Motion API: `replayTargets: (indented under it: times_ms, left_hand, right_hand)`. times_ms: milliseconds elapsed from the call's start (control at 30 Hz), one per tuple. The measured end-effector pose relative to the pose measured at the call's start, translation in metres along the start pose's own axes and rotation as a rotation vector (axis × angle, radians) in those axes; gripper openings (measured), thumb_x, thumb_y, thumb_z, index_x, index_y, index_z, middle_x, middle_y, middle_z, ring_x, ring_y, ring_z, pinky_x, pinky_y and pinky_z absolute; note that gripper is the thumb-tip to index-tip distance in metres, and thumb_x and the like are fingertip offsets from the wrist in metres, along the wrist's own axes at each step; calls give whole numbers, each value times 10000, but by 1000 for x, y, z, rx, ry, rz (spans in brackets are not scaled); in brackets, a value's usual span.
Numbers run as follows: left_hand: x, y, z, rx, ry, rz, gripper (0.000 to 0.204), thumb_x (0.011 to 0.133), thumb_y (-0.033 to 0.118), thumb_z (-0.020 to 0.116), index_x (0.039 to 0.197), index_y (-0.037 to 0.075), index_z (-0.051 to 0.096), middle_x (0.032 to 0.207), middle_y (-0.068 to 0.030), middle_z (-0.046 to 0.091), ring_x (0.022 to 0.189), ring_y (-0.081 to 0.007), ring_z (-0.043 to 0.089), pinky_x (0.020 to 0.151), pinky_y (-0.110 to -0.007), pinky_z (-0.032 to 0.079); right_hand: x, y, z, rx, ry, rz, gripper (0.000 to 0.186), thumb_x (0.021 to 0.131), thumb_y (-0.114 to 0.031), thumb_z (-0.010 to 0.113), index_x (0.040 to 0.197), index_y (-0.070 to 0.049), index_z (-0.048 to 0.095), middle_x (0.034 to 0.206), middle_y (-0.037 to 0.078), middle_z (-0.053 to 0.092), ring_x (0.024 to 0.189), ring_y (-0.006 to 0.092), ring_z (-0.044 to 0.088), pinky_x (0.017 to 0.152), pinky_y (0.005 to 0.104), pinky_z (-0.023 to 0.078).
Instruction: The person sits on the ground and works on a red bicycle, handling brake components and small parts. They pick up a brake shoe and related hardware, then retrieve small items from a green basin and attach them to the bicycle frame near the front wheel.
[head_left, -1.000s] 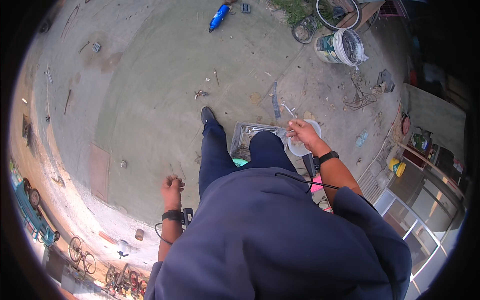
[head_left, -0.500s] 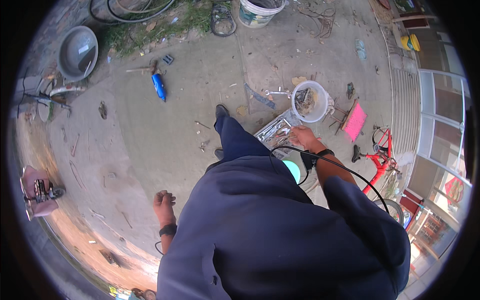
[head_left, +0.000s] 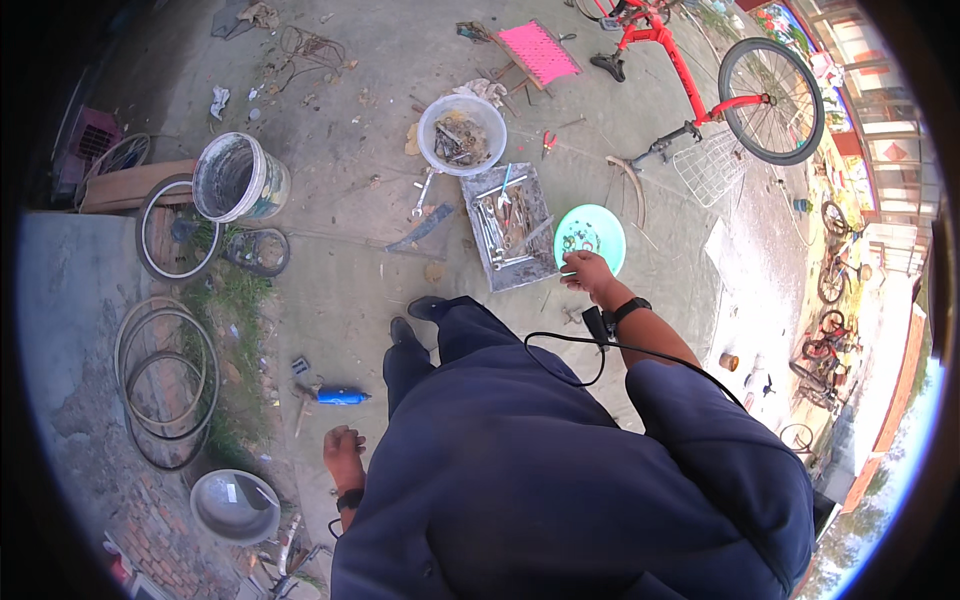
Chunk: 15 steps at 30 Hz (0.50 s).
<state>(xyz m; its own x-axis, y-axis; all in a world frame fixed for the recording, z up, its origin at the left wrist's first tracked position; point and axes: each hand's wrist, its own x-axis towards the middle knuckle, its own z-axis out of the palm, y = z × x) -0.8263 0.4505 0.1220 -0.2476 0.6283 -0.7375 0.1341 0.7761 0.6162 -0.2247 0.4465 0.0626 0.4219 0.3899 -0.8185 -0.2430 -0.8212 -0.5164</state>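
Note:
My right hand [head_left: 587, 275] reaches over the near edge of a light green basin [head_left: 612, 232] that holds small parts. Its fingers are bent together, and whatever they might grip is too small to make out. Just left of the basin lies a grey metal tray [head_left: 480, 188] full of wrenches and other hand tools. Beyond the tray stands a whitish tub [head_left: 494, 120] with metal parts inside. My left hand [head_left: 344, 455] hangs low beside my body with its fingers curled in, and nothing shows in it. A blue bottle-shaped object [head_left: 342, 397] lies on the ground near it.
A wrench [head_left: 423, 195] and a dark strip [head_left: 421, 228] lie left of the tray. Farther off are a pink-seated stool [head_left: 540, 52] and a red bicycle [head_left: 683, 75]. Left stand a bucket [head_left: 273, 190], tyres [head_left: 160, 345] and a grey basin [head_left: 207, 510]. Red-handled pliers [head_left: 549, 144] lie beyond the tray.
My view has turned right, bringing the green basin and the bicycle fully into sight. My right hand has gone from beside the tool tray to the green basin. My left hand stays low and curled.

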Motion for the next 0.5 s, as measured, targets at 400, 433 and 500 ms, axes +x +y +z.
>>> replayTargets:
  times_ms: [400, 433, 500]
  left_hand:
    - [94, 93, -31, 381, -327, 178, 143, 882, 71, 610, 1020, 32, 600, 821, -50, 655, 700, -139, 642, 614, -266, 492]
    - [97, 98, -28, 397, -346, 183, 153, 880, 67, 617, 1026, 29, 597, 836, -53, 657, 699, -142, 645, 614, -266, 494]
    - [105, 109, -20, 421, -378, 192, 171, 877, 62, 628, 1040, 26, 591, 870, -59, 660, 698, -147, 650, 612, -267, 498]
  right_hand:
    - [-98, 275, 41, 18, 33, -44, 460, 969, -389, 637, 1255, -33, 587, 1145, 131, 684, 884, 224, 697, 723, 336, 561]
    - [-102, 281, 48, 29, 21, -37, 466, 969, -390, 638, 1264, -32, 585, 1155, 133, 683, 888, 225, 696, 730, 338, 562]
    - [-114, 279, 56, 115, 36, -11, 471, 970, -391, 636, 1270, -32, 584, 1163, 133, 681, 898, 226, 695, 746, 343, 563]
